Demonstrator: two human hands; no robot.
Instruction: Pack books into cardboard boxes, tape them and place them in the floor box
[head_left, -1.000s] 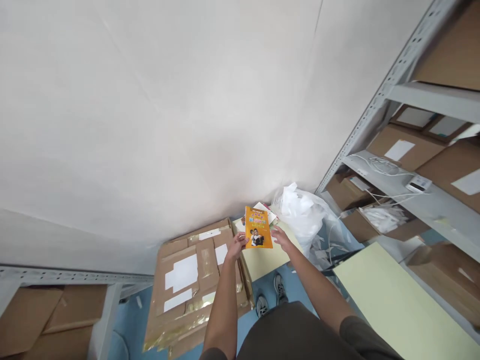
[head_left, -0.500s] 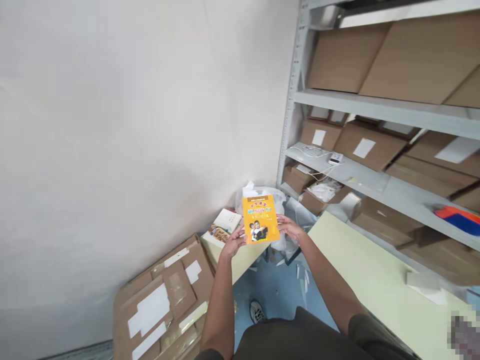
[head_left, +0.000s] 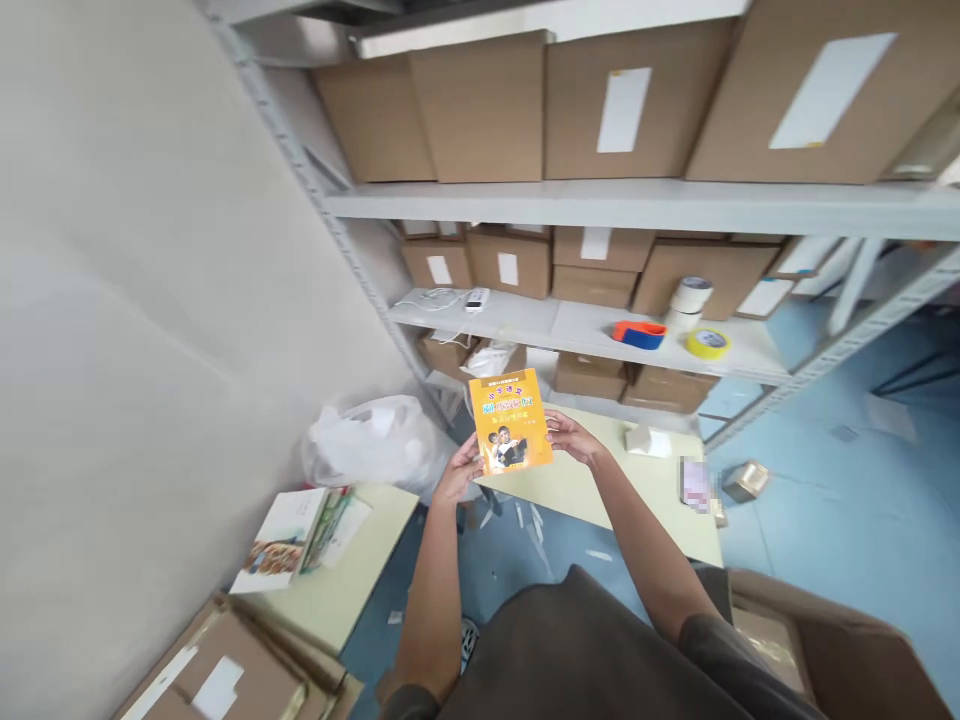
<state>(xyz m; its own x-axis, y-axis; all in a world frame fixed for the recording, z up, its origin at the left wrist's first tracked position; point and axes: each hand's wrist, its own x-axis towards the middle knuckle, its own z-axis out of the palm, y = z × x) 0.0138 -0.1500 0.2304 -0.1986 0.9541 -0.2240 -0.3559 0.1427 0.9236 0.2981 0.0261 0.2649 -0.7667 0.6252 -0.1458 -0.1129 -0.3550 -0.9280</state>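
Note:
An orange book (head_left: pixel 513 420) with a picture of children on its cover is held up in front of me, between both hands. My left hand (head_left: pixel 459 472) grips its lower left edge, and my right hand (head_left: pixel 571 437) grips its right edge. Behind the book is a pale yellow table (head_left: pixel 577 492). Other books (head_left: pixel 281 540) lie in a pile on a second pale table (head_left: pixel 375 530) at the left.
Metal shelving (head_left: pixel 600 205) with cardboard boxes stands ahead. On its middle shelf are tape rolls (head_left: pixel 707 343) and an orange and blue item (head_left: pixel 640 334). A white plastic bag (head_left: pixel 375 440) sits by the wall. Flattened cardboard (head_left: pixel 247 660) is lower left; a carton (head_left: pixel 847 640) is lower right.
My view has turned to the right, bringing more of the shelving and floor into sight. Both hands still hold the orange book, now slightly tilted the other way.

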